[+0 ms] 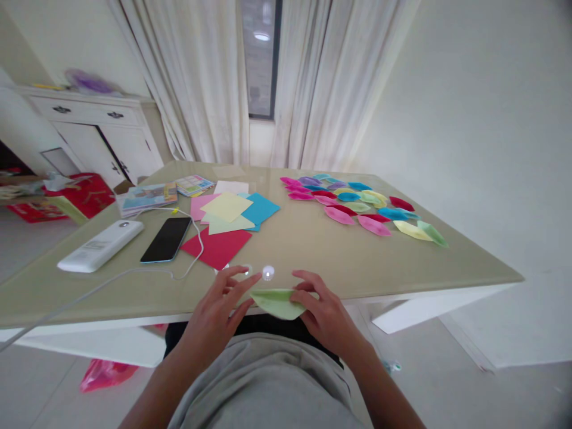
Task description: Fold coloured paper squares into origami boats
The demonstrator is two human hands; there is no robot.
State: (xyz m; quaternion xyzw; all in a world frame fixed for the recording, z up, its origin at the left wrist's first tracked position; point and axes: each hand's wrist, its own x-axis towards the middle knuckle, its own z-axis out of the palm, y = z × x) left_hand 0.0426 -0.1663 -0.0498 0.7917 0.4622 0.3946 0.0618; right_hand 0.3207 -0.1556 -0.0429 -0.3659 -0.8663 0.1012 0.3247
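A light green folded paper piece [277, 304], shaped like a pointed leaf, is at the table's front edge before my body. My right hand [319, 304] grips its right end between thumb and fingers. At its left tip is my left hand [221, 301], with thumb and index finger apart and the other fingers loosely bent. The thumb is close to the tip; I cannot tell whether it touches. Beyond my left hand lies a red paper square [218, 247], with yellow paper [227, 206] and blue paper [263, 210] sheets behind it.
Several folded leaf-shaped papers [338, 215] in mixed colours spread over the table's right side. To the left are a black-screened phone [166, 239], a white device [100, 245], a white cable [134, 271] and booklets [149, 198]. A white wall [482, 149] stands at right.
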